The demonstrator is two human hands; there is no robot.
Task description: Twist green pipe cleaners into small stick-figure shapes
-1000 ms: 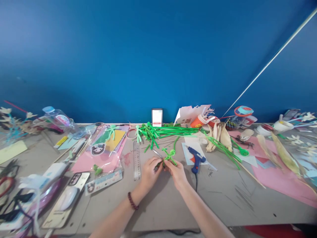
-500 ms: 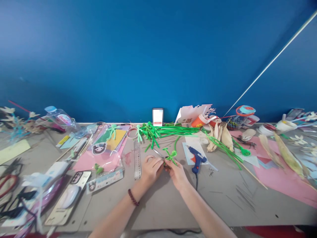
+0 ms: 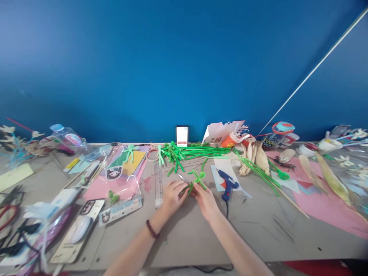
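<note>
Both hands meet at the middle of the grey surface (image 3: pixel 258 230), and between them is a small green pipe-cleaner figure (image 3: pixel 198 178). The left hand (image 3: pixel 171 194), with a dark bead bracelet (image 3: pixel 150 229) on its wrist, has its fingers curled shut about the near, lower end of the figure. Something dark shows between those fingers, and what it is cannot be told. The right hand (image 3: pixel 205 197) comes in from the other side, its grip pinched closed on the same stem, so the fingertips of the two hands are almost touching.

From that shared grip the figure runs away from the person and slightly to the right. Its long axis points toward the far wall, its looped top and short side limbs stand free beyond the fingers, and it is lifted just clear of the surface. Neither hand is clearly nearer: the left has the very end, the right the part just above it.

Just right of the right hand lies a blue glue gun (image 3: pixel 227 184) on a pale sheet, its cord trailing toward the person. Left of the left hand a clear ruler (image 3: pixel 158 185) lies lengthwise, pointing away. Beyond the hands is a heap of green pipe cleaners (image 3: pixel 178 152) – loose stems and finished little figures – with dried corn husks (image 3: pixel 254 154) to its right
</note>
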